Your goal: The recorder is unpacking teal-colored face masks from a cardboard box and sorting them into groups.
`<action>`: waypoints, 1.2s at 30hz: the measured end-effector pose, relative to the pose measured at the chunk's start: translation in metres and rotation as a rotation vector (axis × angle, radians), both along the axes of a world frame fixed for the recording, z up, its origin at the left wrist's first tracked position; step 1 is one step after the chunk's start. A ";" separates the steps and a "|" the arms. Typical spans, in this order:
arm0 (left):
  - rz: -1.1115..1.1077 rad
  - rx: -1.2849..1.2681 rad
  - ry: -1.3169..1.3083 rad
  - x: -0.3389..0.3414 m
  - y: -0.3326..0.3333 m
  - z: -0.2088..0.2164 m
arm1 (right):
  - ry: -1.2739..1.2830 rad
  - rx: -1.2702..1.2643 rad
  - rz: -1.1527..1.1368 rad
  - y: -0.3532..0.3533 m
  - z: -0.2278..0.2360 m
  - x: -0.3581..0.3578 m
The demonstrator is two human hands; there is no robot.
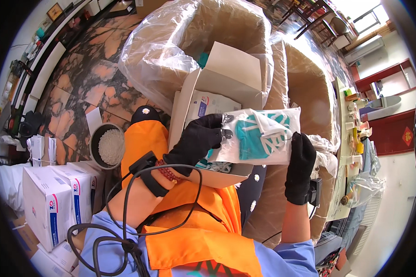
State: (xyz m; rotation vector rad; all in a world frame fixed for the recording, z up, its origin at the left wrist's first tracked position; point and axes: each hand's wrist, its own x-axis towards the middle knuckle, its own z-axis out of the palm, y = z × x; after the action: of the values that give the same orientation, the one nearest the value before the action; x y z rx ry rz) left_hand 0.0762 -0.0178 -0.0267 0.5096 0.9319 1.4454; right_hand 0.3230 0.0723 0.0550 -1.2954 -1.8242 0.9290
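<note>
My gloved left hand (201, 138) and gloved right hand (301, 168) stretch a clear plastic packet (261, 136) between them. Inside the packet lies a folded teal item with white markings and a white piece over it. The left fingers pinch its left edge, the right fingers its right edge. Beneath it an open white carton (233, 69) rests by my lap, its flap raised. A white printed box (212, 102) sits in the carton's far part. More teal-and-white pieces (217, 166) show in its near part, partly hidden by the packet and my left hand.
Big cardboard boxes lined with clear plastic (159, 60) stand ahead and to the right. At left are a bucket of white granules (111, 147) and stacked white boxes (48, 203). A cluttered table (339, 171) runs along the right. A black cable (125, 221) loops over my left arm.
</note>
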 end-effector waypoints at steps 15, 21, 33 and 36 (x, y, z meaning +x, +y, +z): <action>-0.133 0.193 0.561 -0.007 0.003 -0.045 | -0.067 0.030 0.068 -0.005 0.000 -0.012; -0.138 0.394 1.113 -0.009 0.000 -0.027 | -0.050 -0.117 0.114 -0.013 0.004 -0.020; -0.160 0.161 0.141 -0.014 -0.002 -0.015 | -0.087 -0.065 0.285 -0.031 0.011 -0.030; -0.102 0.132 0.048 -0.009 -0.004 -0.014 | -0.115 -0.059 0.362 -0.034 0.014 -0.029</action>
State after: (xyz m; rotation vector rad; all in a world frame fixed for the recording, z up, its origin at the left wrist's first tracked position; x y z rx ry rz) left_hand 0.0669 -0.0214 -0.0408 0.6833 0.8395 1.4132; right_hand 0.2940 0.0387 0.0693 -1.0903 -2.1831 1.1247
